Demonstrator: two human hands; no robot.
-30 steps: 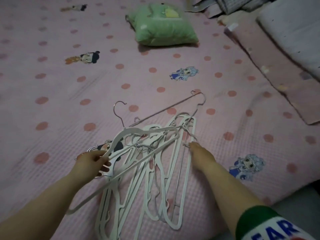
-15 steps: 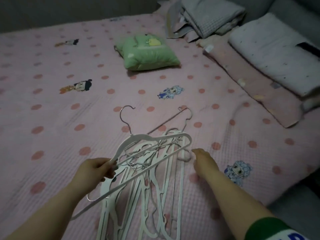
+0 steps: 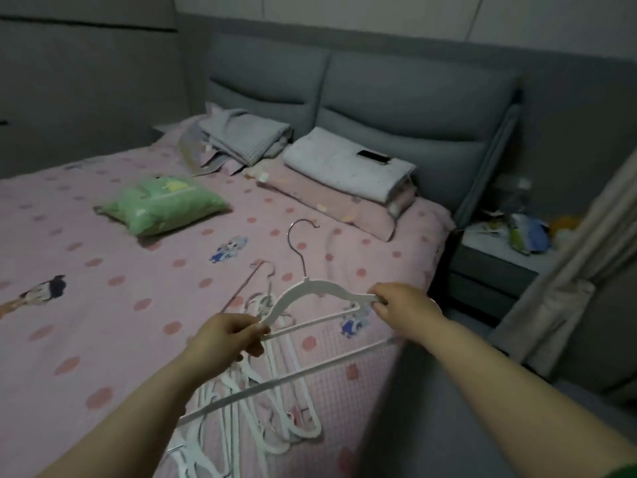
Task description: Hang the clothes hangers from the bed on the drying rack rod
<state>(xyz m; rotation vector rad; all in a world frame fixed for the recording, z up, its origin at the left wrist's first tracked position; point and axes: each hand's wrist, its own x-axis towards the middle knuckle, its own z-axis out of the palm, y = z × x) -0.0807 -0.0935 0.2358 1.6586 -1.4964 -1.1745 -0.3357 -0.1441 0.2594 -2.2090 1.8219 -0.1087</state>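
Both hands hold one white plastic hanger (image 3: pixel 312 288) lifted above the near right part of the bed (image 3: pixel 103 257). The left hand (image 3: pixel 224 339) has its fingers curled round the hanger's left end, and the right hand (image 3: pixel 403 305) pinches the right end. The hanger's metal hook (image 3: pixel 299 236) points up and away, toward the far side of the bed.

The rest of the hangers (image 3: pixel 262 405) lie in a loose white pile on the pink spotted sheet, just below and near the left hand, reaching toward the near edge of the bed. A long white bar (image 3: pixel 286 376) slants across the top of the pile from near left to far right — whether it rests on the pile or is lifted with the held hanger cannot be told. A thin metal hanger (image 3: pixel 255 282) pokes out at the far end of the pile.

Farther off, a green cushion (image 3: pixel 162 205) sits left of centre on the bed. At the head of the bed lie a folded grey blanket (image 3: pixel 241 139) and, to its right, a folded white quilt (image 3: pixel 344 169) on a pink pillow (image 3: pixel 331 205), against the grey padded headboard (image 3: pixel 396 105). A small dark flat thing (image 3: pixel 374 156) lies on the quilt. On the right stand a cluttered nightstand (image 3: pixel 493 270) and a pale curtain (image 3: pixel 572 270).
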